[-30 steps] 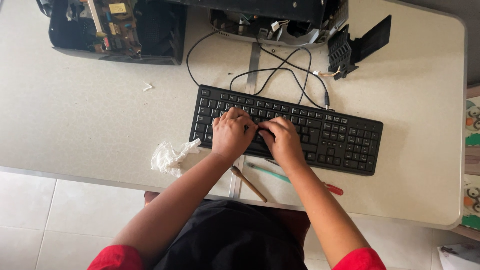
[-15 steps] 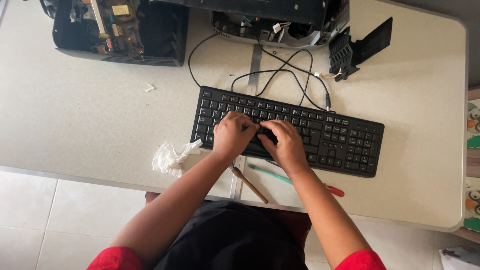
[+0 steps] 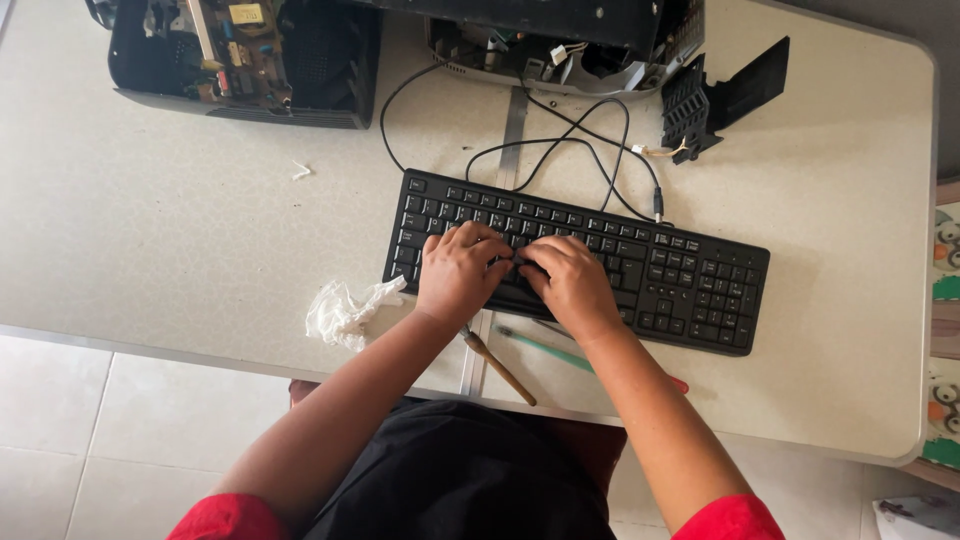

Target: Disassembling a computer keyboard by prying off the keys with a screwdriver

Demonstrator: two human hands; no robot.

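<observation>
left hand, right hand, touching black keyboard

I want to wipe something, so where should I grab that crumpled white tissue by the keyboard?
Pinch the crumpled white tissue from above at its raised, bunched middle. It lies loose on the table, left of the keyboard and the left hand, so coming from the left looks clearest.

A pale speckled table carries a black keyboard at its centre. Towards eleven o'clock sits an opened black casing; at seven lies a crumpled white tissue, at six a wooden-handled brush and a green stick.
</observation>
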